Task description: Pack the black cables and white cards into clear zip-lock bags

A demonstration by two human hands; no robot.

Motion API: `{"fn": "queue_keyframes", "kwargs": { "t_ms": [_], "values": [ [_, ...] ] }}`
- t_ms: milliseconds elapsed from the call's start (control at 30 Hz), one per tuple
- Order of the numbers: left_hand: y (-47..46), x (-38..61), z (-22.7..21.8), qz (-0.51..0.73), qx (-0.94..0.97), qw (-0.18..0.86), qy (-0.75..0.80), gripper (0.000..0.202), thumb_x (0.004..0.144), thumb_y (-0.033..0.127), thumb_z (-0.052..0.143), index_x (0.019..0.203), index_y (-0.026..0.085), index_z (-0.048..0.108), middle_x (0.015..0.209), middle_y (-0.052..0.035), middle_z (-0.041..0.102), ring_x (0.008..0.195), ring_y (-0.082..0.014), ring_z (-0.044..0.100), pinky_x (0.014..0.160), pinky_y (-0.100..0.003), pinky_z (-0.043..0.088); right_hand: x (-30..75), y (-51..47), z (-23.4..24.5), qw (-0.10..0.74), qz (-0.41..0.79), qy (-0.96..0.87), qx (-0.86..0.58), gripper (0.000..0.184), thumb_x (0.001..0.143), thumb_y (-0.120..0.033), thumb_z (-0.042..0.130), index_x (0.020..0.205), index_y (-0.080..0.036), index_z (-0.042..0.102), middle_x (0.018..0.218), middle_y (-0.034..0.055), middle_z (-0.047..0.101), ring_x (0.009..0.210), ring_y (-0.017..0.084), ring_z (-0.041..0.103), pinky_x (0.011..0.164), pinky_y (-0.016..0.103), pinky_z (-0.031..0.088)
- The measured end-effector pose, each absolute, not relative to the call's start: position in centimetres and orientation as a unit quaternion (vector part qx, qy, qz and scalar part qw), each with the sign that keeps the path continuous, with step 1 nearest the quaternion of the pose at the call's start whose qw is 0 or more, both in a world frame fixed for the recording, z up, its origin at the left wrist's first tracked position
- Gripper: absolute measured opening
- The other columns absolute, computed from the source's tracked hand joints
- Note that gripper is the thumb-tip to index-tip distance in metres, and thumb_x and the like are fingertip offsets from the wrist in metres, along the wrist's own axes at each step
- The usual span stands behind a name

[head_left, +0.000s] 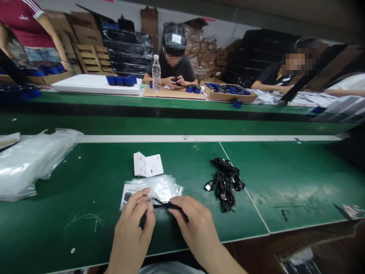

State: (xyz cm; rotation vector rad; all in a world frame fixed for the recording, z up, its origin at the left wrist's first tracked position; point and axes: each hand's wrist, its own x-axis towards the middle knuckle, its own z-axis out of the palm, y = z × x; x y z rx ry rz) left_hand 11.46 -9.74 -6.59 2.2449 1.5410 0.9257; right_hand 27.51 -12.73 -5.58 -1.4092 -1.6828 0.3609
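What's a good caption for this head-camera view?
Left hand and right hand pinch a black cable above a clear plastic bag on a green workbench.

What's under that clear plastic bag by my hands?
A printed card shows through the clear bag, picturing a dark cylinder. Your left hand covers the card's lower corner, so what's there is hidden.

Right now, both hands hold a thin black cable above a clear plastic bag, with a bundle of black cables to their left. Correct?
No: the head view shows the bundle of black cables to the right of the left hand and right hand. The thin black cable above the clear plastic bag is right.
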Motion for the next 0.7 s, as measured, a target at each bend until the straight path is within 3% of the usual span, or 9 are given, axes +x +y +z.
{"fn": "queue_keyframes", "kwargs": {
  "t_ms": [100,233,367,433,600,700],
  "values": [
    [-10.2,11.5,-6.7,0.320,0.789,0.090,0.517,0.017,0.086,0.024,0.044,0.078,0.021,0.058,0.118,-0.0101,0.057,0.102,-0.0234,0.058,0.082,-0.036,0.048,25.9,-12.5,-6.4,0.448,0.201,-0.606,-0.626,0.006,0.079,-0.015,0.061,0.085,-0.016,0.062,0.070,0.0042,0.068,0.059,0.017,0.063,0.058,0.026,0.052],
    [-10.7,11.2,-6.8,0.325,0.803,0.083,0.492,0.015,0.086,0.020,0.044,0.076,0.021,0.055,0.121,-0.0114,0.055,0.105,-0.0237,0.054,0.083,-0.036,0.046,25.0,-12.5,-6.4,0.437,0.340,-0.533,-0.640,0.011,0.075,-0.022,0.067,0.078,-0.016,0.058,0.055,-0.0017,0.061,0.047,0.014,0.058,0.047,0.021,0.048],
    [-10.9,11.2,-6.5,0.339,0.792,0.108,0.495,0.014,0.086,0.019,0.045,0.075,0.022,0.054,0.124,-0.0093,0.052,0.106,-0.0234,0.052,0.084,-0.037,0.043,25.8,-12.9,-5.3,0.424,0.469,-0.528,-0.567,0.014,0.085,-0.021,0.053,0.096,-0.017,0.062,0.068,0.0009,0.067,0.056,0.013,0.063,0.050,0.020,0.050],
    [-11.1,11.4,-6.1,0.357,0.777,0.129,0.503,0.016,0.086,0.019,0.044,0.074,0.022,0.054,0.124,-0.0085,0.051,0.107,-0.0232,0.050,0.085,-0.037,0.041,26.2,-13.1,-5.0,0.432,0.409,-0.591,-0.546,0.019,0.087,-0.017,0.050,0.098,-0.019,0.065,0.076,0.0031,0.068,0.062,0.014,0.063,0.055,0.022,0.051],
    [-11.9,12.0,-5.4,0.368,0.769,0.163,0.497,0.019,0.085,0.019,0.044,0.069,0.023,0.053,0.124,-0.0065,0.049,0.108,-0.0235,0.048,0.084,-0.037,0.040,25.7,-12.6,-5.8,0.452,0.114,-0.697,-0.545,0.019,0.086,-0.013,0.049,0.080,-0.018,0.066,0.073,0.0051,0.061,0.063,0.015,0.057,0.055,0.024,0.044],
    [-12.5,12.2,-5.2,0.364,0.779,0.173,0.481,0.018,0.083,0.017,0.044,0.069,0.023,0.053,0.123,-0.0067,0.049,0.110,-0.0230,0.046,0.086,-0.036,0.039,25.4,-12.0,-6.1,0.467,0.145,-0.645,-0.587,0.008,0.081,-0.012,0.054,0.083,-0.016,0.060,0.081,0.0071,0.061,0.069,0.017,0.059,0.059,0.025,0.046]
  ]
}}
